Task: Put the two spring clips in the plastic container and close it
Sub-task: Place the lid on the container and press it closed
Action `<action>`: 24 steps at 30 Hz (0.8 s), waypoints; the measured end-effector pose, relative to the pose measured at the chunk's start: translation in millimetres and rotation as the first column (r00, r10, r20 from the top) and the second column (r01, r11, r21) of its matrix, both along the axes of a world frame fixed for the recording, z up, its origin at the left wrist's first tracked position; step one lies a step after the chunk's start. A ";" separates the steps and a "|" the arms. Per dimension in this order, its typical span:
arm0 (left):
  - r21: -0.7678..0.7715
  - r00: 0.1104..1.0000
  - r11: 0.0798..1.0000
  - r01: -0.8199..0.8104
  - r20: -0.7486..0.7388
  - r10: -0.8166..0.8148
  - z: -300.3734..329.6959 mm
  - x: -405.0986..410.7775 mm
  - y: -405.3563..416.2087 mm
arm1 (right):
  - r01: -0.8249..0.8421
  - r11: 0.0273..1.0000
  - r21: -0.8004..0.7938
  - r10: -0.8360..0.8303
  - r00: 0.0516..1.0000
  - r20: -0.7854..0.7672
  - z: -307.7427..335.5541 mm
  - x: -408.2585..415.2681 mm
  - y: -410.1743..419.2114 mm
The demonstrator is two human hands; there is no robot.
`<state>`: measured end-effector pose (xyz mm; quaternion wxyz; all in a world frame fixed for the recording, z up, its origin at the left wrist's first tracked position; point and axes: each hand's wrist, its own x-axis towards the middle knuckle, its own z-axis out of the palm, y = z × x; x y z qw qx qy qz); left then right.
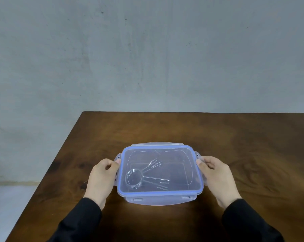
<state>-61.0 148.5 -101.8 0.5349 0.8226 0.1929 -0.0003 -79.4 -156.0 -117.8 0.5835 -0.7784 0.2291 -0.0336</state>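
A clear plastic container stands on the brown wooden table, with its blue-rimmed lid lying on top. Through the lid I see the metal spring clips lying inside, their coils at the left and their legs fanning right; they overlap, so I cannot separate them. My left hand is at the container's left side, fingertips on the left latch flap. My right hand mirrors it on the right latch flap. The front latch hangs down flat against the front wall.
The table's left edge runs diagonally close to my left arm, with pale floor beyond it. A grey wall stands behind the table's far edge. Bare wood surrounds the container.
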 end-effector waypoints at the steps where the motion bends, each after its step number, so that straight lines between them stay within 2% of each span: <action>1: -0.013 1.000 1.000 -0.002 -0.007 0.002 -0.8 0.5 -0.4 | -0.002 1.000 -0.006 0.002 1.000 -0.005 -0.2 0.3 0.4; 9: -0.124 0.997 0.992 -0.002 -0.072 -0.007 -6.3 -2.1 3.0 | 0.020 0.999 -0.038 -0.020 1.000 -0.014 0.5 -4.2 4.7; 11: -0.135 0.999 0.991 -0.013 -0.052 0.006 -8.4 -2.7 2.2 | 0.027 0.998 -0.060 -0.026 0.999 0.018 -0.2 -4.8 4.4; 14: 0.013 0.998 1.000 -0.008 0.061 0.007 -7.8 -11.3 0.8 | -0.017 0.981 -0.193 0.033 0.996 0.083 -1.5 -10.3 5.6; 17: 0.051 0.988 0.989 0.138 0.062 -0.141 -7.0 -20.4 -5.6 | -0.127 0.948 -0.291 0.147 0.988 0.047 -6.9 -16.4 9.5; 20: 0.029 0.968 0.968 0.250 -0.019 -0.249 -12.3 -23.7 -13.2 | -0.235 0.945 -0.227 0.225 0.972 -0.067 -7.6 -18.5 16.6; 24: -0.124 0.974 0.967 0.223 -0.006 -0.225 -21.0 -23.7 -12.6 | -0.201 0.967 -0.155 0.199 0.980 -0.026 -6.0 -18.5 21.8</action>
